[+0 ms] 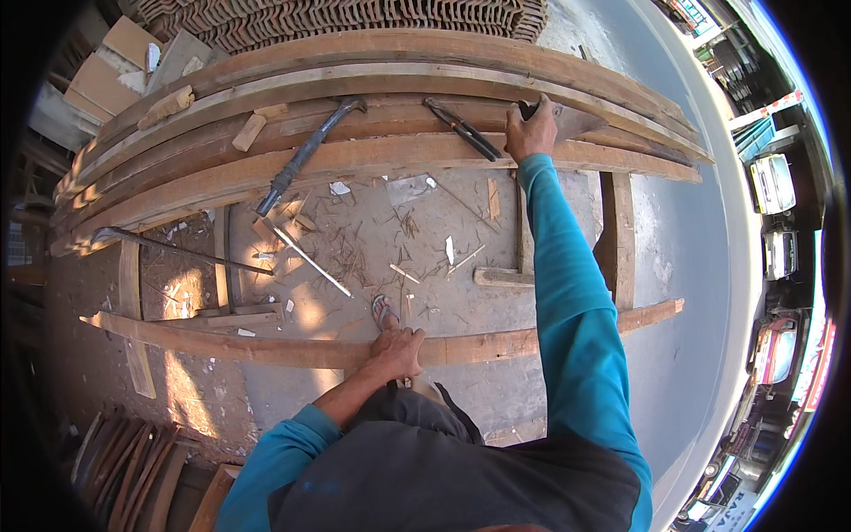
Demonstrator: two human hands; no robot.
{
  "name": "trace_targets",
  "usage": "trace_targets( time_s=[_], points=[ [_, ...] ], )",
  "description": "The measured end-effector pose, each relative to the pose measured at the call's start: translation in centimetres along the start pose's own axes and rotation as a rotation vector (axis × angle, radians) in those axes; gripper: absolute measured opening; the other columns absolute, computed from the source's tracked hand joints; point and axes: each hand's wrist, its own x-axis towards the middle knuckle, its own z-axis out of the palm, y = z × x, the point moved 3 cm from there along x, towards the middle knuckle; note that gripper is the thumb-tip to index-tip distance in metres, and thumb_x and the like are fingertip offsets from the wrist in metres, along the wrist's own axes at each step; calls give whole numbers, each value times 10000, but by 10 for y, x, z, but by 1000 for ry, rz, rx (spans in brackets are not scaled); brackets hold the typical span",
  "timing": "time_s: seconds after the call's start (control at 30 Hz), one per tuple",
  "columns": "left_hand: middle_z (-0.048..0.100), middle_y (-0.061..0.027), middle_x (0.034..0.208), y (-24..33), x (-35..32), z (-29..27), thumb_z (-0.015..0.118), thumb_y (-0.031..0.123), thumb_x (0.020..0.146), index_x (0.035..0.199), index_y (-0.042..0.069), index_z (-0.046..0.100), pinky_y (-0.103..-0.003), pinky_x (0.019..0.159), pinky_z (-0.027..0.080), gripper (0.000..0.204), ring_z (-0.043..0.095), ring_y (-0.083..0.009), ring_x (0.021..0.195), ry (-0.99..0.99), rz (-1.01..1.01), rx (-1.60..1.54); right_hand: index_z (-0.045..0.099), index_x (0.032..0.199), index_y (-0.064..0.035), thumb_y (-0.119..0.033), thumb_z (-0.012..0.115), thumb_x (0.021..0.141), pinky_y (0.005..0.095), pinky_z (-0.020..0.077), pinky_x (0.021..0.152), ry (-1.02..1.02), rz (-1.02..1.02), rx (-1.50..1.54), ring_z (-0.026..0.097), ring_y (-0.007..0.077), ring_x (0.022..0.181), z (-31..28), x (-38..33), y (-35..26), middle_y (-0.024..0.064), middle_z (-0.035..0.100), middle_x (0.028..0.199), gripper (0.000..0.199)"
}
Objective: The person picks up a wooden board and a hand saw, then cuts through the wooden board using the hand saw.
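My left hand (396, 351) is closed over a long narrow wooden beam (479, 348) that lies across in front of me. With my right arm stretched far forward, my right hand (532, 131) grips the dark handle of what looks like a handsaw. Its grey blade (578, 121) points right, over the stacked timbers (390, 152); the hand hides part of the handle. Just left of that hand lie dark-handled pincers (465, 131). Farther left, a claw hammer (310, 158) leans across the timbers with its handle toward me.
A dark metal bar (177, 248) slants below the timbers at left. Cross pieces (618, 230) support the wood. Offcuts and shavings litter the ground (399, 235). Stacked roof tiles (346, 16) stand at the back, curved pieces (124, 470) at lower left, and a road with parked vehicles (773, 186) at right.
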Motion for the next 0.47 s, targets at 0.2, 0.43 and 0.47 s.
trace_targets(
  time_s=[0.2, 0.43, 0.47],
  points=[
    [346, -345, 1487, -4, 10, 11, 860, 342, 636, 1191, 33, 664, -518, 908, 561, 665, 628, -408, 1170, 7, 29, 36, 536, 1331, 42, -316, 744, 891, 492, 510, 945, -490, 43, 5, 663, 440, 1074, 47, 11, 1, 263, 707, 1105, 604],
    [610, -261, 1154, -1, 16, 7, 854, 262, 641, 1230, 64, 569, -549, 961, 455, 684, 584, -454, 1135, -62, -1, -62, 566, 1374, -45, -331, 769, 907, 394, 581, 837, -1125, 52, 77, 739, 311, 902, -121, -120, 32, 173, 745, 983, 584],
    [603, -263, 1203, -7, 19, 14, 860, 294, 642, 1256, 73, 558, -557, 967, 454, 719, 578, -452, 1170, -70, 14, -31, 566, 1374, -45, -331, 769, 907, 394, 581, 837, -1126, 53, 81, 739, 311, 902, -122, -119, 39, 173, 745, 983, 584]
  ],
)
